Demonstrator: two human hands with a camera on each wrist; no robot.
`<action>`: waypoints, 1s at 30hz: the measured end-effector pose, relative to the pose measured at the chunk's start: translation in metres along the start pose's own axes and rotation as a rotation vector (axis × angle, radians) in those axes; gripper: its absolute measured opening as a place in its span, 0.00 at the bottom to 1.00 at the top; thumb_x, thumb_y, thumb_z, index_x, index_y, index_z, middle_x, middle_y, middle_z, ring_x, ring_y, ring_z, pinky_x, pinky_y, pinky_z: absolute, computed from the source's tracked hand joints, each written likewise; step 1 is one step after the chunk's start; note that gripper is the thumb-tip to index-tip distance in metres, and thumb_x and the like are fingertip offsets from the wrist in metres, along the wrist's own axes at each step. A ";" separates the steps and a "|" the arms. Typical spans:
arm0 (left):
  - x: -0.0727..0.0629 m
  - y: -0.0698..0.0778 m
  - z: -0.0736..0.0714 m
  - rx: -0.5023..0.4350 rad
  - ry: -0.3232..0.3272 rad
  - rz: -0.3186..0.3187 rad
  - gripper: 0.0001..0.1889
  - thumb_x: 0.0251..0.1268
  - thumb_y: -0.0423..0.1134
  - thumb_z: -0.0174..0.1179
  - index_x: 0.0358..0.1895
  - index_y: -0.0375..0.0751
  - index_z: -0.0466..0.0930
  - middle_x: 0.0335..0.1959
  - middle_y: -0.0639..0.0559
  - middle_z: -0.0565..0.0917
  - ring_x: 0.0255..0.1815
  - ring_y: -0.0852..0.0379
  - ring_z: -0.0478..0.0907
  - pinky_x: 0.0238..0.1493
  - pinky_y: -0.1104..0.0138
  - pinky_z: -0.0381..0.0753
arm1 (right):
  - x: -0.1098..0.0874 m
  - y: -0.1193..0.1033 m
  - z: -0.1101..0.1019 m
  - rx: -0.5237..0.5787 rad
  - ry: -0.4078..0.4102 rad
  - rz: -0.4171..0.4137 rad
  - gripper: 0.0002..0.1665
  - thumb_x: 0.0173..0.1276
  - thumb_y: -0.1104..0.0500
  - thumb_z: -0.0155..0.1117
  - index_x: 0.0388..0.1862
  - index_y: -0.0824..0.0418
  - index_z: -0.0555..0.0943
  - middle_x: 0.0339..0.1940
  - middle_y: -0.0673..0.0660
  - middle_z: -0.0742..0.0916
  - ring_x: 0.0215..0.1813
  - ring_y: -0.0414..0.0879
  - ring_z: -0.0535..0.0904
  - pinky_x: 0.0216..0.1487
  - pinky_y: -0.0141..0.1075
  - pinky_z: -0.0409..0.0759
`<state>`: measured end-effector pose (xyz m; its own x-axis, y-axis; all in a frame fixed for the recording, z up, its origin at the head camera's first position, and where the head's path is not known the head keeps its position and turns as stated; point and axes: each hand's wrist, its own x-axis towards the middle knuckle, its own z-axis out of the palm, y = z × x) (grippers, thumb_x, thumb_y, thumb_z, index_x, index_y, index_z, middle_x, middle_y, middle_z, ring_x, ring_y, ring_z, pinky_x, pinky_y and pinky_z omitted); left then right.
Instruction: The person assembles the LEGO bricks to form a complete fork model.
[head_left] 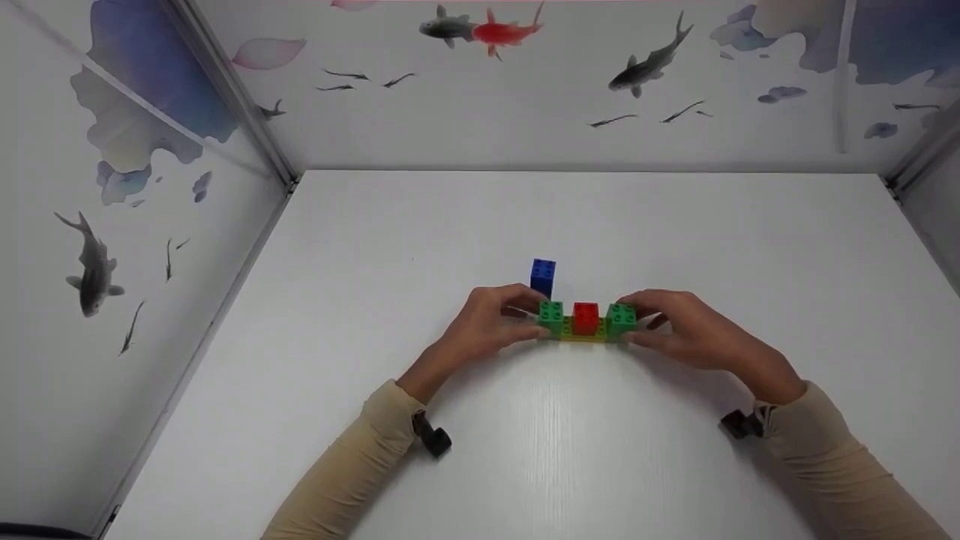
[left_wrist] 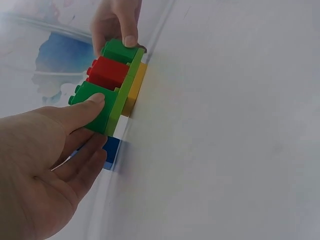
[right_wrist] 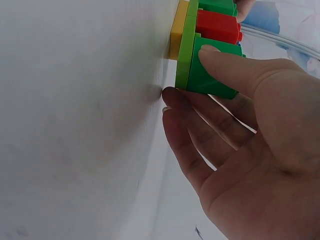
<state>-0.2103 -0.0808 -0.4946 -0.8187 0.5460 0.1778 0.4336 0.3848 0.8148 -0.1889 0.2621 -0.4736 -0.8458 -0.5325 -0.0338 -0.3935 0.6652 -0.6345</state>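
Note:
A small block build stands on the white table, with a yellow brick at the bottom and a lime-green layer across it. On top sit a left green brick, a red brick and a right green brick, with gaps between them. My left hand pinches the left green brick, thumb on its near face. The right green brick is pinched by my right hand, its thumb likewise in front. Behind my left fingertips stands a blue brick, its lower part partly hidden.
The white tabletop spreads around the build. A white back panel painted with fish rises at the far edge, and a similar side panel is on the left. Both wrists carry small black cameras.

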 end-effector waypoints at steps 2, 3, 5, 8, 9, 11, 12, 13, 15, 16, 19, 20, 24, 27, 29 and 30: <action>0.000 0.000 -0.001 0.020 0.008 0.016 0.23 0.65 0.42 0.79 0.62 0.46 0.87 0.56 0.51 0.92 0.57 0.56 0.90 0.60 0.66 0.89 | 0.000 0.000 0.000 -0.002 0.003 -0.001 0.29 0.73 0.61 0.76 0.72 0.59 0.82 0.62 0.55 0.90 0.60 0.53 0.88 0.60 0.49 0.90; 0.000 0.001 -0.001 0.023 0.014 0.023 0.24 0.65 0.43 0.80 0.62 0.46 0.87 0.56 0.52 0.92 0.56 0.56 0.90 0.60 0.65 0.89 | 0.000 -0.001 0.000 -0.003 0.005 -0.002 0.29 0.73 0.61 0.77 0.71 0.59 0.82 0.62 0.55 0.90 0.60 0.53 0.88 0.60 0.49 0.90; 0.000 0.002 -0.002 0.017 0.034 0.032 0.23 0.64 0.45 0.80 0.61 0.46 0.88 0.55 0.52 0.92 0.55 0.55 0.90 0.59 0.65 0.90 | 0.000 -0.001 0.000 -0.003 0.010 -0.010 0.29 0.72 0.61 0.77 0.71 0.59 0.82 0.61 0.55 0.90 0.59 0.52 0.88 0.59 0.49 0.91; 0.000 0.004 -0.004 -0.008 0.076 0.045 0.21 0.66 0.49 0.79 0.58 0.47 0.89 0.52 0.54 0.92 0.51 0.57 0.91 0.58 0.66 0.90 | 0.000 -0.001 0.000 0.003 0.015 -0.026 0.29 0.72 0.62 0.77 0.70 0.60 0.82 0.61 0.55 0.90 0.59 0.52 0.88 0.59 0.48 0.91; 0.001 0.005 -0.004 -0.016 0.095 0.052 0.20 0.67 0.49 0.78 0.57 0.47 0.90 0.51 0.55 0.93 0.50 0.58 0.91 0.57 0.66 0.90 | 0.000 -0.001 0.000 0.005 0.016 -0.031 0.29 0.72 0.62 0.77 0.70 0.60 0.82 0.61 0.54 0.90 0.59 0.51 0.89 0.58 0.47 0.91; 0.001 0.006 -0.004 -0.016 0.140 0.074 0.16 0.70 0.50 0.76 0.54 0.47 0.91 0.48 0.56 0.93 0.47 0.62 0.90 0.54 0.67 0.91 | 0.000 0.000 0.001 0.009 0.018 -0.040 0.28 0.72 0.63 0.77 0.70 0.60 0.82 0.60 0.54 0.90 0.59 0.51 0.89 0.58 0.47 0.90; 0.002 0.007 -0.004 -0.014 0.163 0.085 0.14 0.71 0.49 0.75 0.53 0.47 0.91 0.47 0.56 0.93 0.46 0.64 0.89 0.53 0.68 0.91 | 0.000 0.000 0.001 0.008 0.018 -0.042 0.28 0.72 0.63 0.77 0.70 0.60 0.82 0.60 0.54 0.90 0.59 0.51 0.89 0.58 0.46 0.90; 0.002 0.007 -0.004 -0.010 0.188 0.096 0.13 0.73 0.48 0.73 0.52 0.47 0.91 0.47 0.56 0.93 0.45 0.66 0.89 0.52 0.68 0.91 | 0.000 0.000 0.001 0.006 0.018 -0.043 0.28 0.72 0.63 0.77 0.70 0.60 0.82 0.60 0.54 0.90 0.59 0.51 0.89 0.58 0.46 0.90; 0.003 0.007 -0.004 0.004 0.236 0.118 0.10 0.75 0.45 0.72 0.51 0.47 0.90 0.46 0.56 0.93 0.45 0.66 0.88 0.51 0.68 0.91 | 0.000 0.000 0.001 0.004 0.015 -0.042 0.29 0.72 0.63 0.76 0.70 0.60 0.82 0.61 0.54 0.90 0.59 0.51 0.88 0.58 0.46 0.90; 0.004 0.006 -0.003 0.009 0.259 0.127 0.09 0.75 0.44 0.71 0.52 0.47 0.90 0.47 0.56 0.93 0.46 0.65 0.88 0.51 0.68 0.91 | -0.001 0.000 0.001 0.002 0.015 -0.041 0.29 0.72 0.63 0.76 0.70 0.60 0.82 0.61 0.54 0.90 0.59 0.51 0.88 0.58 0.47 0.90; 0.006 0.004 -0.003 0.029 0.319 0.147 0.11 0.76 0.41 0.70 0.57 0.46 0.88 0.52 0.54 0.91 0.50 0.59 0.88 0.52 0.67 0.91 | -0.001 0.000 0.001 -0.004 0.014 -0.039 0.29 0.73 0.62 0.76 0.71 0.60 0.82 0.61 0.55 0.90 0.59 0.51 0.88 0.59 0.48 0.90; 0.007 0.003 -0.003 0.036 0.336 0.153 0.13 0.77 0.40 0.70 0.59 0.46 0.87 0.54 0.53 0.90 0.51 0.57 0.88 0.52 0.67 0.91 | -0.001 0.000 0.001 -0.008 0.016 -0.041 0.29 0.73 0.62 0.76 0.71 0.60 0.81 0.62 0.55 0.90 0.59 0.51 0.88 0.59 0.48 0.90; 0.010 -0.001 -0.005 0.053 0.376 0.153 0.18 0.76 0.40 0.70 0.65 0.48 0.84 0.61 0.53 0.87 0.57 0.53 0.87 0.56 0.65 0.91 | -0.001 0.000 0.002 -0.028 0.029 -0.047 0.29 0.72 0.62 0.77 0.71 0.59 0.82 0.61 0.53 0.90 0.58 0.49 0.88 0.61 0.51 0.89; 0.012 -0.002 -0.007 0.038 0.370 0.125 0.20 0.76 0.40 0.70 0.67 0.49 0.83 0.63 0.53 0.87 0.59 0.54 0.86 0.59 0.61 0.90 | -0.001 0.000 0.001 -0.038 0.041 -0.049 0.29 0.71 0.62 0.78 0.70 0.57 0.83 0.61 0.52 0.90 0.59 0.49 0.88 0.64 0.53 0.88; 0.013 -0.004 -0.007 0.023 0.349 0.097 0.21 0.75 0.39 0.71 0.68 0.48 0.83 0.65 0.52 0.87 0.62 0.53 0.86 0.61 0.60 0.90 | -0.001 0.000 0.000 -0.036 0.049 -0.049 0.29 0.71 0.62 0.78 0.70 0.57 0.83 0.61 0.52 0.90 0.60 0.49 0.88 0.64 0.54 0.88; 0.013 -0.005 -0.007 0.016 0.336 0.083 0.22 0.75 0.39 0.71 0.69 0.48 0.82 0.66 0.51 0.87 0.63 0.53 0.86 0.63 0.60 0.89 | -0.001 0.000 -0.001 -0.033 0.053 -0.050 0.30 0.71 0.63 0.78 0.70 0.57 0.83 0.61 0.52 0.90 0.60 0.50 0.88 0.64 0.54 0.88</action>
<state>-0.2259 -0.0805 -0.4926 -0.8574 0.3017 0.4170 0.5076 0.3620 0.7819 -0.1884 0.2625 -0.4728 -0.8421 -0.5380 0.0385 -0.4468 0.6558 -0.6086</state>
